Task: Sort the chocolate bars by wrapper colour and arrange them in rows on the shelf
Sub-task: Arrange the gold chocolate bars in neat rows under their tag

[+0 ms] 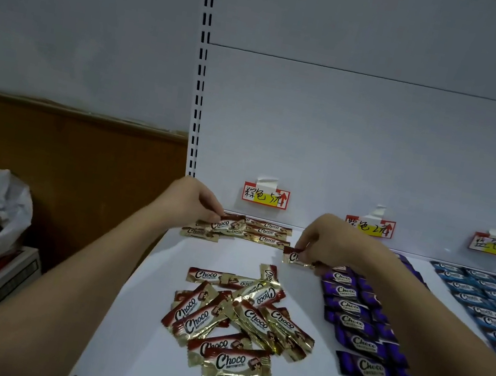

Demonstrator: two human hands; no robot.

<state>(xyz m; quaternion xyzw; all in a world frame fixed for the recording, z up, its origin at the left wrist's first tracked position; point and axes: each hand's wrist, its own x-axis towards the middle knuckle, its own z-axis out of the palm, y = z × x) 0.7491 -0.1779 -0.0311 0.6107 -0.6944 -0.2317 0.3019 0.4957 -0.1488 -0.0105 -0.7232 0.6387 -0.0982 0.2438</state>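
Over a white shelf (131,316), the left hand (191,199) pinched one brown-gold bar (229,222) at the back row, while the right hand (327,240) pinched another brown-gold bar (292,257).

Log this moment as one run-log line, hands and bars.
left hand: pinches brown bar at back row | right hand: pinches brown bar | brown pile: unsorted | purple bars, blue bars: in rows

I see my left hand (194,201) pinching a brown bar (229,222) over the back row (265,232); my right hand (323,241) pinches another bar (294,257). A loose brown pile (237,315) lies on the shelf (131,333).
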